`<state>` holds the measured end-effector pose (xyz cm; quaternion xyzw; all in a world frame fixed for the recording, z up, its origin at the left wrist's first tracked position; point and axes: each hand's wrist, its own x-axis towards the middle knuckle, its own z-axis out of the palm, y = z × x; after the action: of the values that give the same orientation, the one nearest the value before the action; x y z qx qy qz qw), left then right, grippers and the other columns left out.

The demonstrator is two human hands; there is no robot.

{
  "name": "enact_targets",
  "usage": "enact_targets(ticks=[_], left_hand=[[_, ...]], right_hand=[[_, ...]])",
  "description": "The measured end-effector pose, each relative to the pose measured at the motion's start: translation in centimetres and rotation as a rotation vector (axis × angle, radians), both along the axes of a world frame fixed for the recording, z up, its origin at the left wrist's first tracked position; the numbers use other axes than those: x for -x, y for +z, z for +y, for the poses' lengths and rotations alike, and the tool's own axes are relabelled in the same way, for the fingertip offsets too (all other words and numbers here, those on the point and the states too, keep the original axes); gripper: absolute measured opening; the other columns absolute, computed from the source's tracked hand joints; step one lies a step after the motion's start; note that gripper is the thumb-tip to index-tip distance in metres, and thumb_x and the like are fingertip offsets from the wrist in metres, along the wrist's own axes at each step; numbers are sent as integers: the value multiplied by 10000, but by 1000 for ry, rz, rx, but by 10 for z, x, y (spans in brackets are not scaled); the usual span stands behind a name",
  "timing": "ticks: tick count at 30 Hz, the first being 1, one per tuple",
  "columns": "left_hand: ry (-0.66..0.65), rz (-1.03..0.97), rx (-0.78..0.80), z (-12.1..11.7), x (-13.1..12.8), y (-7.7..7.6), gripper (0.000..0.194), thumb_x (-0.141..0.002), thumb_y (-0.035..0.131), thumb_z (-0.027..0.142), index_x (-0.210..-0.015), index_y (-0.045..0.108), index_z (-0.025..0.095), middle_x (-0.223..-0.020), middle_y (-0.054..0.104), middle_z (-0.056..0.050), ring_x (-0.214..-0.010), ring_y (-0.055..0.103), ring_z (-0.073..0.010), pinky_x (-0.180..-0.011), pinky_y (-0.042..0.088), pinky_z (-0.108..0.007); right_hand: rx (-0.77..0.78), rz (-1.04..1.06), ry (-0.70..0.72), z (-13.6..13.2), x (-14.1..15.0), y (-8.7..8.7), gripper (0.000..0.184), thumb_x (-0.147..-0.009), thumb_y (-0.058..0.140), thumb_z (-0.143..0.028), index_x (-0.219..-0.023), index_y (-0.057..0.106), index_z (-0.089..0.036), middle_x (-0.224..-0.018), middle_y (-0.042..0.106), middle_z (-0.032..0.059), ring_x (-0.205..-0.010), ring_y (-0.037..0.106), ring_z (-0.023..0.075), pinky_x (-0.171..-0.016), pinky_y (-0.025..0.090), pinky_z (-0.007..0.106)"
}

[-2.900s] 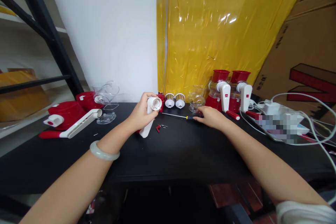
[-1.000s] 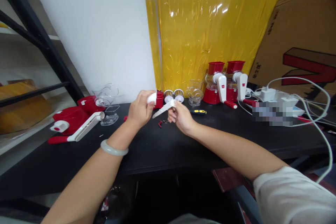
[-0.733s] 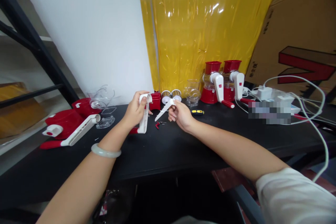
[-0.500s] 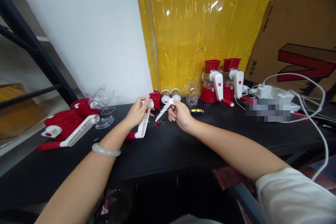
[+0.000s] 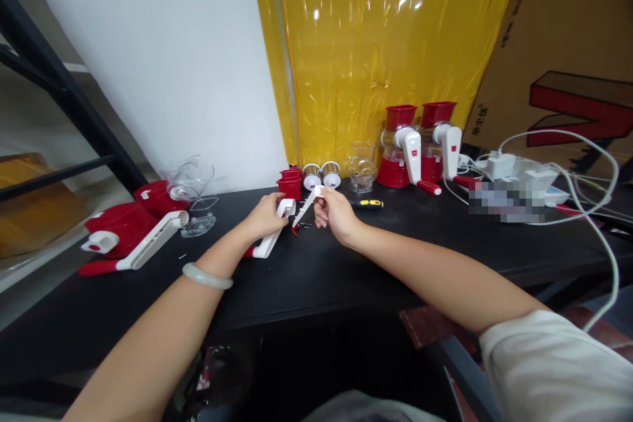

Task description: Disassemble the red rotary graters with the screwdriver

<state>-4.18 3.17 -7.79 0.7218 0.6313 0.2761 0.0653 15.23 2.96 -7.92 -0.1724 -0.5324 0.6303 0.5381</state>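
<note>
My left hand is closed around the upper end of a white crank handle with a red grip, held low over the black table. Between the fingertips of my right hand is the top of a thin white strip-like plastic piece, which slants down to the left. The two parts are close together but apart. A small red part and some tiny pieces lie just below the strip. Red plastic parts and two metal grater drums stand right behind my hands.
A yellow-and-black screwdriver lies right of my hand, before a clear housing. Two assembled red-and-white graters stand farther right, beside white cables and chargers. At left are red bases, another crank handle and clear parts.
My left hand has turned the crank handle so its upper end tips to the right, nearer the white strip. My right hand keeps its hold on the strip, which now stands somewhat steeper.
</note>
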Motion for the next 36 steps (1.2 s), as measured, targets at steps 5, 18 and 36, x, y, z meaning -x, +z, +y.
enact_targets(ticks=[5,18,36], left_hand=[[-13,19,0,2,3,-6,656,-618,577,97,-1270,500,110,-1294,579,-189,-1223,546,-311,-1042,416,-464],[2,45,77,0,-7,-8,701,-706,546,71,-1392,404,105,-1350,566,-159,-1257,535,-266,-1071,401,-376],[-77,346,-408,-58,-50,34,361,-856,550,263,-1209,626,265,-1093,730,-30,-927,694,-210,-758,517,-307]], right_hand=[[-8,-21,-1,-1,-1,-1,294,-871,468,-423,-690,331,-236,-389,364,-112,-303,325,76,-382,360,232],[6,-78,3,-2,3,-4,203,-894,379,-306,-711,343,-228,-385,363,-126,-294,321,64,-367,376,211],[-5,53,-81,3,-1,1,289,-889,456,-406,-678,385,-222,-382,388,-104,-297,338,67,-356,371,214]])
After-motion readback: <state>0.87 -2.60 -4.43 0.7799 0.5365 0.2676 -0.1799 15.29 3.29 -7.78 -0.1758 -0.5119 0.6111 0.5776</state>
